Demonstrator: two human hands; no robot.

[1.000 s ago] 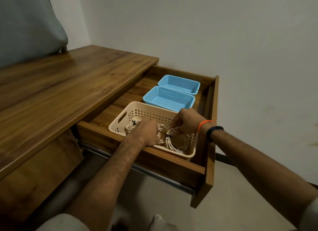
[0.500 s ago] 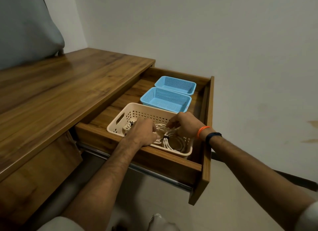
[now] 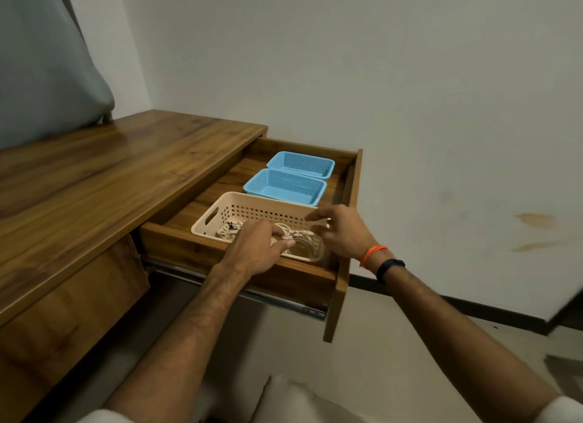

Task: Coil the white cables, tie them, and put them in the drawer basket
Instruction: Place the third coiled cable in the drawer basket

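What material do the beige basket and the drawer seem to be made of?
The beige basket looks like moulded matte plastic: uniform colour, a grid of square holes, a cut-out handle. The drawer looks like wood or wood-grain laminate, satin finish; grain streaks show, but which one I cannot tell.

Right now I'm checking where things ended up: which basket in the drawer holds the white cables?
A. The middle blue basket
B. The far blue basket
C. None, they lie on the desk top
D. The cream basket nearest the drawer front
D: the coiled white cables lie inside the cream basket at the front of the drawer, while both blue baskets behind it show only bare mesh.
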